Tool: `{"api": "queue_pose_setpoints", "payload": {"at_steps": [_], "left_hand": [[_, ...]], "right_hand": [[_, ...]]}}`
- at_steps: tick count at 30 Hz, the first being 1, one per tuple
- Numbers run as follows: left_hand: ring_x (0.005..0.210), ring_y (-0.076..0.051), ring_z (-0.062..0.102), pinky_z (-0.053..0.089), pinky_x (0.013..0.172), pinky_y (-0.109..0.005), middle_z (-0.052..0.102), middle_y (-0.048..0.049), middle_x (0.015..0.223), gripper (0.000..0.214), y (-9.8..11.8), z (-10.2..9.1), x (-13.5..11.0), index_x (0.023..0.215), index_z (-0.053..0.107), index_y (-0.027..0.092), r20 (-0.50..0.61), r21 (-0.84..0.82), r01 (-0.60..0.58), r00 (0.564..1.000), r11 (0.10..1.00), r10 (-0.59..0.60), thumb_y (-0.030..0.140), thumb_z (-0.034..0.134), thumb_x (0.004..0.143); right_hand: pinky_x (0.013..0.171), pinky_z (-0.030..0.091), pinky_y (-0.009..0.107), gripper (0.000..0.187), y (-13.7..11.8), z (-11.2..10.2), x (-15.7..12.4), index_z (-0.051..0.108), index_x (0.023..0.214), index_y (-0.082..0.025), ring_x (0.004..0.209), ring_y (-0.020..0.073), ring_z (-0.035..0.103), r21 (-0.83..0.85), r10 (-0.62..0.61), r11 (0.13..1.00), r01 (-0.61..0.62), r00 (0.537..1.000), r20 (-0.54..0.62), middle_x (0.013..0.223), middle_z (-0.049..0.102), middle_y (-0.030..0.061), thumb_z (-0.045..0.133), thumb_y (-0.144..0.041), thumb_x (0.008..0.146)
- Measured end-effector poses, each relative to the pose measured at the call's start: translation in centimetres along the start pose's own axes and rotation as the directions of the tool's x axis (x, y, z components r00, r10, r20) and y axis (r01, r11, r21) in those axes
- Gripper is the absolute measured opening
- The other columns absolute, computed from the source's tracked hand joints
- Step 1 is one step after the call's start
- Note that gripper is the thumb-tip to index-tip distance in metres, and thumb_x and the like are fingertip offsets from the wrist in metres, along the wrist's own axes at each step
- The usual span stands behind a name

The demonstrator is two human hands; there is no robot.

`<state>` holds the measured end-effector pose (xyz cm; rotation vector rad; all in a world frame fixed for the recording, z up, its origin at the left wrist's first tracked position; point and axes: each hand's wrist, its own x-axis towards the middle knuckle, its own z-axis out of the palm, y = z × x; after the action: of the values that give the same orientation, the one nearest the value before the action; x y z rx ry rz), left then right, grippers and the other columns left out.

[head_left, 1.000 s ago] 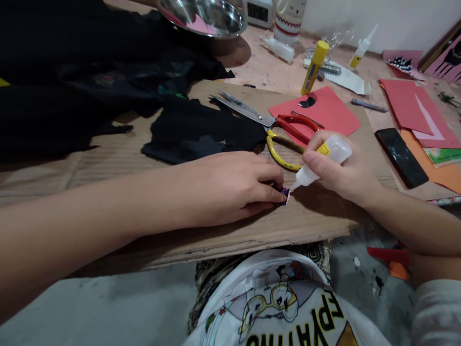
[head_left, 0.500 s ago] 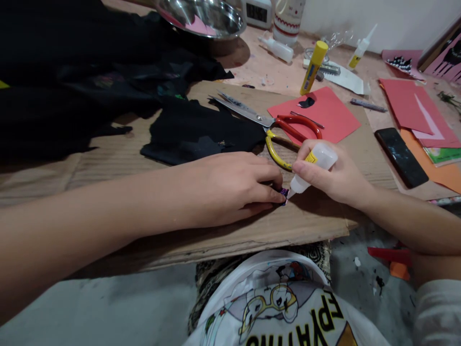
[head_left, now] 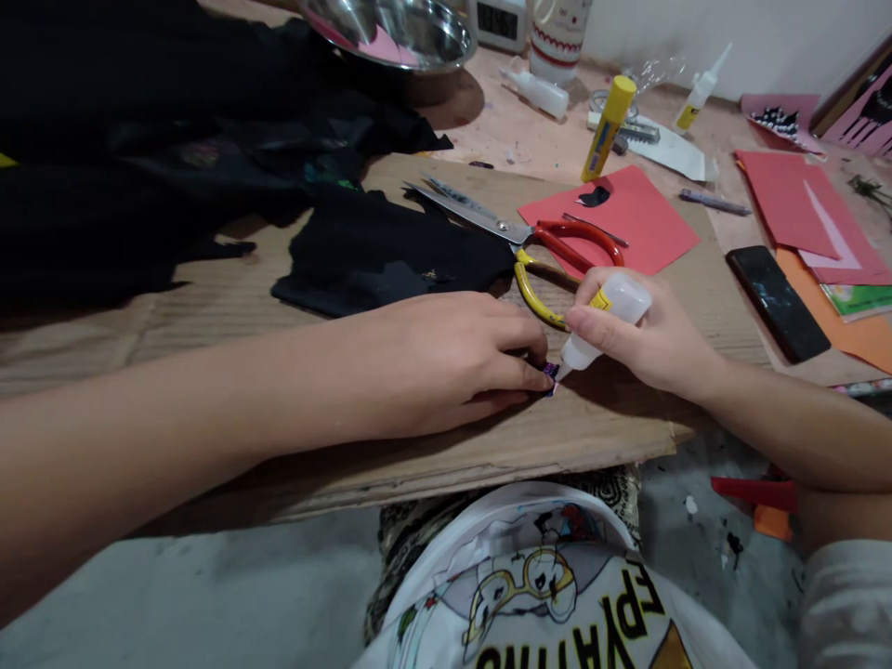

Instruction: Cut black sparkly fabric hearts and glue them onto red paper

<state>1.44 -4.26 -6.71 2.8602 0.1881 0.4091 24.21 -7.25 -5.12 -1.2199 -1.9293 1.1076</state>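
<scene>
In my right hand (head_left: pixel 665 339) is a small white glue bottle (head_left: pixel 627 299) with a yellow label, tilted nozzle-down. Its tip meets, or nearly meets, a tiny dark purple patterned piece (head_left: pixel 551 372) on the cardboard (head_left: pixel 613 423). My left hand (head_left: pixel 464 358) lies palm-down, fingers bent and closed together, fingertips pinning that piece; most of it is hidden beneath them. Just beyond both hands are scissors (head_left: pixel 503 227) with one red and one yellow handle, blades over a black cloth scrap (head_left: pixel 390 260).
Red paper (head_left: pixel 648 218) and a yellow glue stick (head_left: pixel 609 128) are behind the scissors. A phone (head_left: pixel 777 305) lies at right beside coloured paper (head_left: pixel 787 200). Black cloth (head_left: pixel 139 167) covers the left; a metal bowl (head_left: pixel 446 37) stands at the back. The cardboard's front edge is near my lap.
Hardly anything differs. My right hand and the glue bottle have shifted very slightly, with the nozzle still at the purple piece; my left hand stays in place.
</scene>
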Motion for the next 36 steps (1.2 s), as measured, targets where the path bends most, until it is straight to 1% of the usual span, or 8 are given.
{"api": "queue_pose_setpoints", "payload": {"at_steps": [7,11,15,19,22,27,31,36], "left_hand": [[0.099,-0.021,0.068,0.054,0.09,-0.034,0.075,-0.0099,0.112,0.026,0.02,-0.05,-0.05,0.112,0.077,0.023,0.005,-0.014,0.009,1.0,1.0,-0.009,0.019,0.054,0.099],[0.1,-0.021,0.068,0.053,0.091,-0.033,0.075,-0.0089,0.113,0.027,0.05,-0.07,-0.02,0.112,0.076,0.024,0.019,-0.021,0.024,1.0,0.999,-0.023,0.02,0.053,0.1],[0.098,-0.021,0.069,0.053,0.09,-0.033,0.075,-0.0092,0.113,0.028,0.06,-0.06,0.08,0.112,0.077,0.023,0.02,-0.011,0.017,1.0,1.0,-0.017,0.021,0.051,0.101],[0.096,-0.02,0.069,0.054,0.089,-0.033,0.075,-0.0087,0.111,0.027,0.07,-0.07,0.1,0.111,0.077,0.024,0.013,-0.022,0.023,1.0,0.999,-0.023,0.019,0.054,0.099],[0.096,-0.02,0.069,0.054,0.09,-0.034,0.075,-0.0086,0.111,0.026,0.1,-0.09,0.06,0.111,0.077,0.025,0.011,-0.028,0.031,0.999,0.999,-0.031,0.019,0.056,0.098],[0.097,-0.021,0.069,0.054,0.089,-0.034,0.075,-0.0091,0.112,0.027,0.1,-0.07,0.02,0.112,0.077,0.024,0.016,-0.019,0.021,1.0,1.0,-0.021,0.019,0.054,0.099],[0.097,-0.022,0.069,0.054,0.088,-0.035,0.075,-0.0106,0.111,0.028,0.06,-0.06,0.04,0.113,0.077,0.021,0.005,-0.002,0.0,1.0,1.0,0.0,0.02,0.051,0.101],[0.1,-0.022,0.069,0.053,0.089,-0.034,0.075,-0.0093,0.112,0.027,0.01,-0.02,-0.01,0.113,0.077,0.023,0.011,-0.008,0.012,1.0,1.0,-0.012,0.019,0.054,0.099]], "right_hand": [[0.051,0.032,0.025,0.049,0.27,-0.02,0.05,0.047,0.07,-0.023,0.056,0.0105,0.042,0.005,0.014,1.0,-0.014,1.0,-0.009,0.06,0.046,-0.0053,0.068,-0.064,0.086],[0.051,0.034,0.025,0.051,0.34,-0.06,0.09,0.048,0.071,-0.022,0.057,0.0108,0.043,0.01,0.026,1.0,-0.026,1.0,-0.017,0.061,0.048,-0.0048,0.069,-0.067,0.084],[0.051,0.035,0.025,0.052,0.33,-0.08,0.15,0.049,0.071,-0.022,0.057,0.0107,0.044,0.021,0.023,1.0,-0.022,1.0,-0.017,0.062,0.05,-0.0045,0.069,-0.068,0.083],[0.051,0.036,0.025,0.052,0.42,-0.08,0.2,0.049,0.071,-0.022,0.056,0.0104,0.044,0.021,0.02,1.0,-0.02,1.0,-0.017,0.061,0.05,-0.0047,0.069,-0.068,0.083],[0.051,0.035,0.025,0.052,0.47,-0.08,0.21,0.049,0.071,-0.022,0.057,0.0105,0.045,0.017,0.025,1.0,-0.024,1.0,-0.017,0.062,0.05,-0.0047,0.068,-0.069,0.083],[0.049,0.032,0.025,0.053,0.4,-0.08,0.21,0.047,0.072,-0.022,0.056,0.01,0.044,0.012,0.019,1.0,-0.019,1.0,-0.009,0.062,0.048,-0.0051,0.067,-0.07,0.084],[0.049,0.032,0.025,0.05,0.14,0.03,0.09,0.047,0.07,-0.022,0.055,0.0098,0.042,0.011,0.013,1.0,-0.013,1.0,-0.002,0.06,0.047,-0.0054,0.068,-0.066,0.085],[0.05,0.032,0.025,0.043,-0.15,0.09,-0.08,0.047,0.069,-0.022,0.054,0.0099,0.04,-0.005,-0.019,1.0,0.019,1.0,-0.009,0.059,0.045,-0.0061,0.07,-0.053,0.088]]}}
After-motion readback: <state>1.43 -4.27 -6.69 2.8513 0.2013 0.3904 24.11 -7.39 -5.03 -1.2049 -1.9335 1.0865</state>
